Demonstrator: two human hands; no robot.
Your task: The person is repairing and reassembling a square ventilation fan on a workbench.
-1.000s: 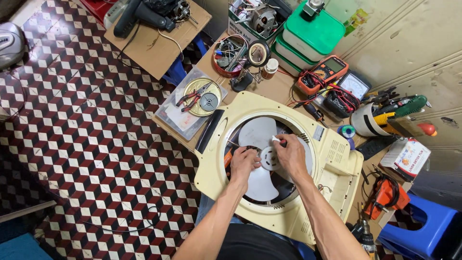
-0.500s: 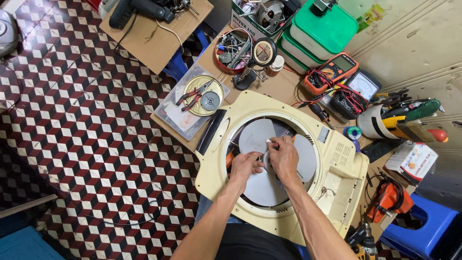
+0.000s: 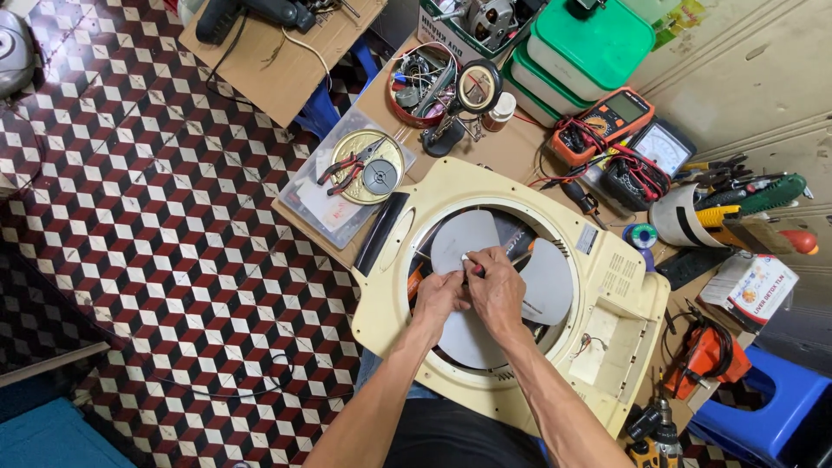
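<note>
A cream plastic fan housing (image 3: 607,286) lies flat in front of me, with grey blades (image 3: 548,282) inside its round opening. Both my hands meet over the hub at the middle of the blades. My left hand (image 3: 440,299) has its fingers curled against the hub. Pressed close beside it, my right hand (image 3: 498,290) pinches a small tool with a red handle and a pale tip (image 3: 472,264). The hub itself is hidden under my fingers.
On the wooden bench (image 3: 511,147) behind the housing are a round tin with red pliers (image 3: 360,165), a magnifier stand (image 3: 477,87), two multimeters (image 3: 607,121), green boxes (image 3: 598,43) and a cup of screwdrivers (image 3: 693,212). An orange tool (image 3: 706,360) and a blue stool (image 3: 771,416) are at right. Tiled floor lies at left.
My hands have drawn closer together over the hub, and the blades have turned to a new position. The view has shifted slightly.
</note>
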